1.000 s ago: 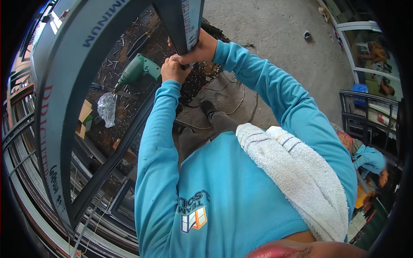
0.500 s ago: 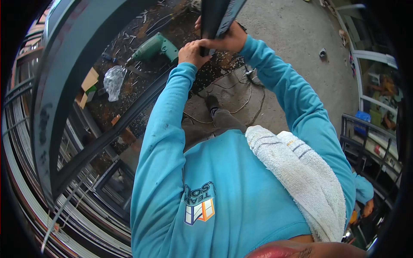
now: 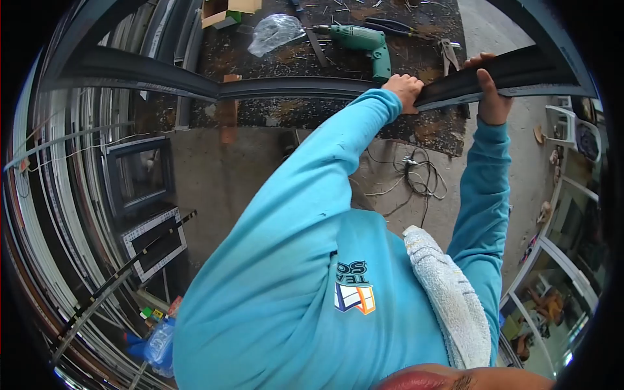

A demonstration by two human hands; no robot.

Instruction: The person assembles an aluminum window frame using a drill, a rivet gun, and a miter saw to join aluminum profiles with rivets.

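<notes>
A large dark grey window or door frame [image 3: 299, 88] spans the upper part of the head view, its long bars bent by the lens. My left hand [image 3: 404, 91] is closed over the bar near the front of the workbench. To its right, my right hand [image 3: 493, 97] grips the same bar, its thumb on the near face and fingertips showing over the far edge. A green power drill [image 3: 356, 40] lies on the bench just beyond my left hand. Locking pliers [image 3: 448, 57] lie close to both hands.
The dark workbench [image 3: 260, 117] carries metal offcuts, black-handled pliers [image 3: 390, 27], crumpled clear plastic [image 3: 276, 34] and a cardboard box [image 3: 227, 10]. Long profiles [image 3: 58, 195] are racked at left. Coiled cables [image 3: 422, 179] lie on the floor. Glazed panels [image 3: 559, 273] stand at right.
The bar under my hands has swung from steeply raised to nearly level across the view. My right hand has moved right, away from my left. The view has also shifted.
</notes>
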